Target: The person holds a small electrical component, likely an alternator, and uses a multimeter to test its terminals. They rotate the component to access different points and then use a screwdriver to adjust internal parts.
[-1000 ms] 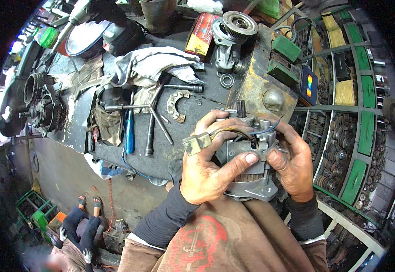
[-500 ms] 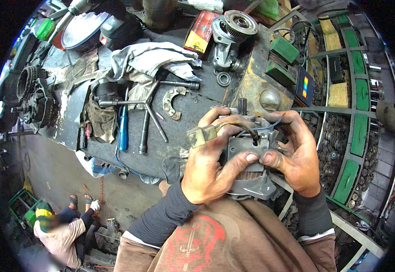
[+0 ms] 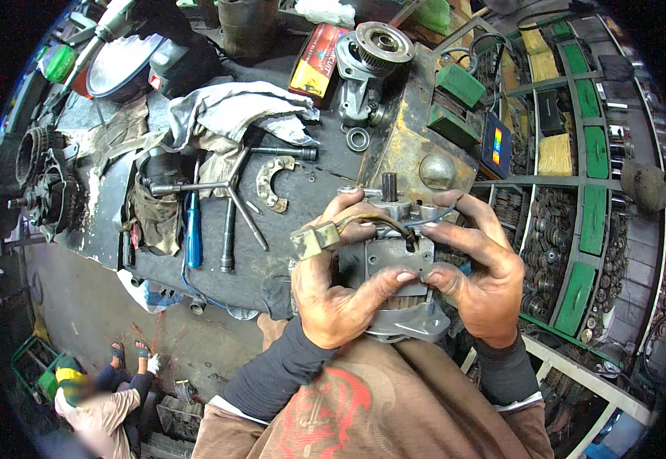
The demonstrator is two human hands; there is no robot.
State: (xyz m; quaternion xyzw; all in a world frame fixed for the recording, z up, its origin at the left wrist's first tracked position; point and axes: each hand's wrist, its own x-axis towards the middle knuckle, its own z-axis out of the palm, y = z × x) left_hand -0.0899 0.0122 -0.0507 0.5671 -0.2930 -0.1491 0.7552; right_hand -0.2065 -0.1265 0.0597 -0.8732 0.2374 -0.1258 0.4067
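Close to my chest is an alternator (image 3: 409,324) of grey metal, with a flat plate (image 3: 395,260) on its upper side and a dark splined shaft (image 3: 389,186) at its far end. My left hand (image 3: 337,294) grips it from the left, fingers curled over the far side. From the other side my right hand (image 3: 484,283) grips it too. Both thumbs press on the near edge of the plate, their tips a little apart. Wires come out of a notch in the plate. A pale connector (image 3: 315,241) on those wires lies against my left fingers.
The bench (image 3: 302,206) bears a three-armed wrench (image 3: 229,183), a blue screwdriver (image 3: 193,229), a half-ring plate (image 3: 274,183), a bearing (image 3: 358,139), rags (image 3: 233,111) and a geared housing (image 3: 359,96). Parts racks (image 3: 589,214) stand right. A person (image 3: 99,405) sits low at left.
The view has shifted, so the bench things appear further left. Both hands still hold the alternator; my right index finger has bent nearer the blue wire at the plate's far edge.
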